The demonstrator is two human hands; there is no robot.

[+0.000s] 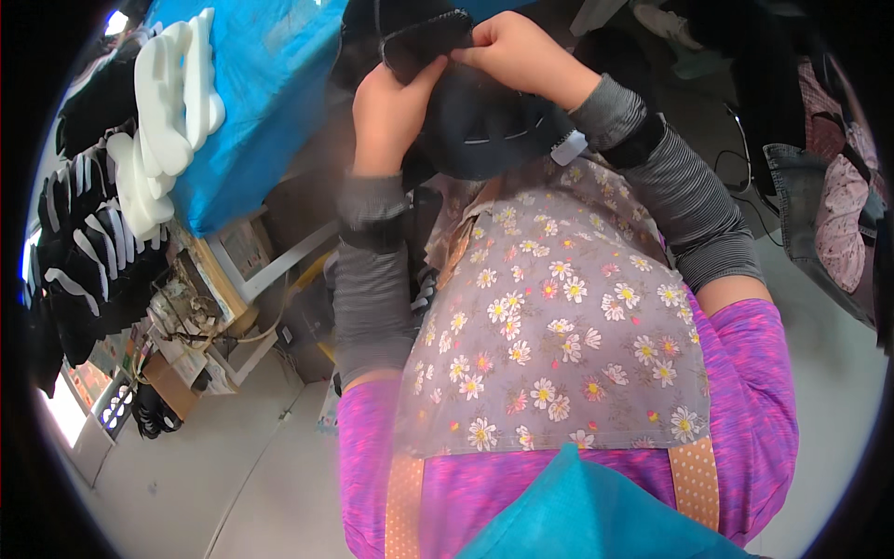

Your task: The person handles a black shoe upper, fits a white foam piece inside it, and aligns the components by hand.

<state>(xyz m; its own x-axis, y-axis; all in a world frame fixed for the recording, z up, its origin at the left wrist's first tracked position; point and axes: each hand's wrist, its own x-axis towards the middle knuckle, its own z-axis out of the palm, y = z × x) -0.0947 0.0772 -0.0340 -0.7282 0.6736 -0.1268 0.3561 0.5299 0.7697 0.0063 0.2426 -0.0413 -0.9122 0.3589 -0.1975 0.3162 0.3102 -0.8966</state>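
Observation:
At the top of the head view, both my hands hold a black stitched piece (424, 45) with a pale line of stitching along one edge. My left hand (386, 116) grips its near left edge, thumb pressed against the fingers. My right hand (526, 58) pinches the right edge, its thumb close to the left thumb. Just below the hands, more black material (480, 126) with a short white line on it lies over my lap. The kind of the black piece is not clear, as its far part runs out of view.
A blue sheet (270, 93) covers a surface at the upper left. White foam-like sole shapes (168, 102) are stacked at its edge, with several black-and-white pieces (93, 233) beside them. A cluttered wooden stand (219, 270) stands below. Another person's clothed legs (843, 224) show at far right.

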